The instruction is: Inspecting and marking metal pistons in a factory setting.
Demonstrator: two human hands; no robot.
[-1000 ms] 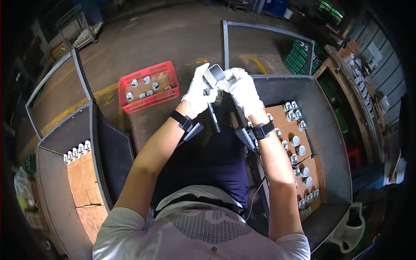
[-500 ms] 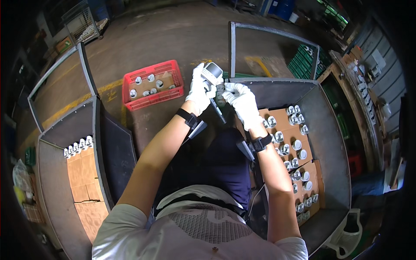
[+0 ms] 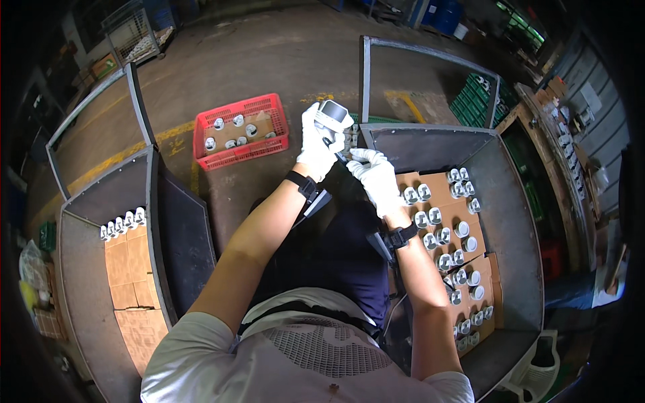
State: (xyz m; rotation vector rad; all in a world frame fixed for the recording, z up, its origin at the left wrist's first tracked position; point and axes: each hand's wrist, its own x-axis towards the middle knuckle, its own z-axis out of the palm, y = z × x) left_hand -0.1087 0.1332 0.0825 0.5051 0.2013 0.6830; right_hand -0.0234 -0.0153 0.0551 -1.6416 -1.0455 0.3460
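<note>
My gloved left hand [image 3: 316, 144] is closed round a silver metal piston [image 3: 332, 114], its round top facing up. Just below the piston, a dark slim rod-shaped tool [image 3: 341, 158] runs from the left hand's fingers to my gloved right hand [image 3: 373, 176]. The right hand's fingertips are pinched at the tool's lower end. What kind of tool it is cannot be made out, and its upper end is partly hidden by the left glove.
A red crate [image 3: 282, 144] with several pistons sits on the floor ahead. At right, a metal bin [image 3: 517, 269] holds many pistons on cardboard. Another bin [image 3: 74, 282] at left has a row of pistons at its far end. Metal frames [image 3: 366, 80] rise beyond the bins.
The tool hung lower and apart from the right hand's fingers; now its lower end is at the right fingertips. The right hand has come slightly lower, and the view has shifted a little.
</note>
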